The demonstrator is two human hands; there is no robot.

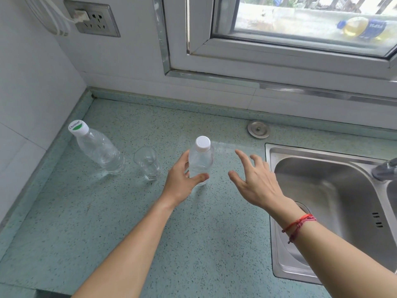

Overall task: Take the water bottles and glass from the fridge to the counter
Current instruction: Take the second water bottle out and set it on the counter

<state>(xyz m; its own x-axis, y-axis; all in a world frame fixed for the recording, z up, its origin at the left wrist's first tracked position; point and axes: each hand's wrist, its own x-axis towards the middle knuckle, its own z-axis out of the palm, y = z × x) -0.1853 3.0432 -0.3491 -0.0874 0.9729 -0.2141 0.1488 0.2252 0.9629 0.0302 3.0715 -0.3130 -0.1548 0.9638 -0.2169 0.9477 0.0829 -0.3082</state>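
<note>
Two clear water bottles and a glass stand upright on the green speckled counter (120, 211). The bottle with the green-marked cap (97, 147) is at the left near the wall. The empty clear glass (147, 163) stands just right of it. My left hand (182, 179) grips the lower half of the white-capped bottle (200, 158) in the middle, thumb in front and fingers behind. My right hand (255, 181) hovers to the right of that bottle with its fingers spread, touching nothing.
A steel sink (322, 179) fills the counter's right side, with a faucet (385, 171) at the far right and a round metal cap (258, 129) behind it. White tiled walls close the left and back. A wall socket (94, 19) with a plugged cable sits above, beside a window (300, 24).
</note>
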